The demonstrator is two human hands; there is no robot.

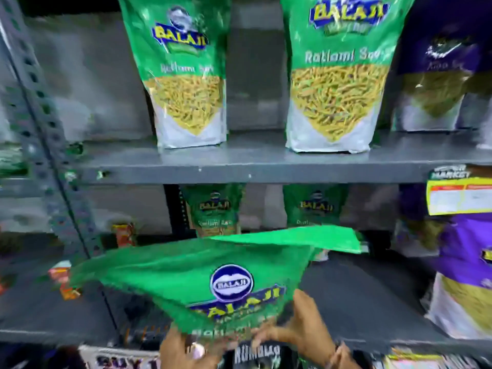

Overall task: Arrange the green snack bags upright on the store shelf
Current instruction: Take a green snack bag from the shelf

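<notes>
We hold a green snack bag (191, 286) in front of the lower shelf (359, 296), tilted and blurred, its top pointing up toward the shelf's front edge. Our right hand (306, 326) grasps the bag's right side, fingers curled around it; our left hand (181, 350) pinches its lower edge from beneath.

On the upper shelf (253, 166) two green bags stand upright near the front edge, the left green bag (183, 73) and the right green bag (338, 75), well apart. A purple bag (436, 65) stands just beside the right one.

At the back of the lower shelf two more green bags (213, 209) stand upright, partly hidden behind the held bag. A purple bag at the right end (466, 275) leans near the front edge, beneath a yellow price tag (458, 195). A perforated grey upright post (40, 123) bounds the shelves on the left.
</notes>
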